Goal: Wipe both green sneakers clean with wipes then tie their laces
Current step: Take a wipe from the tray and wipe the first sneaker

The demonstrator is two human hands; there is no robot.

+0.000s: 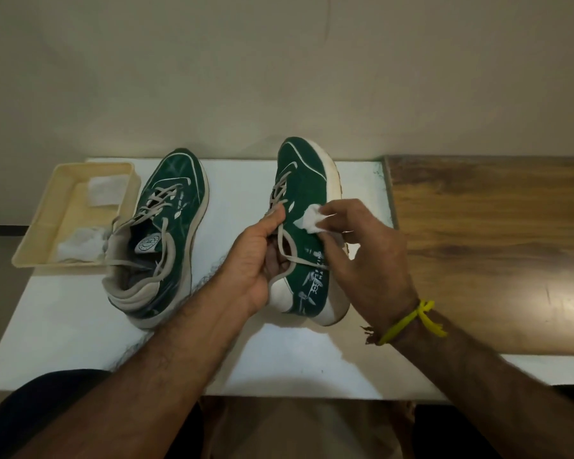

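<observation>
Matt green suede sneakers (307, 190) — smooth white board (80, 313), glossy wood-grain table (494, 243).

Plain beige wall (279, 61), white tabletop (63, 326), wood-grain surface (494, 243) adjoining on the right, dim even light

The right green sneaker (307, 207) tilts on its side in my grip, laces loose, a white wipe (313, 219) against its flank. The left green sneaker (161, 233) stands upright, unlaced, beside it.
</observation>
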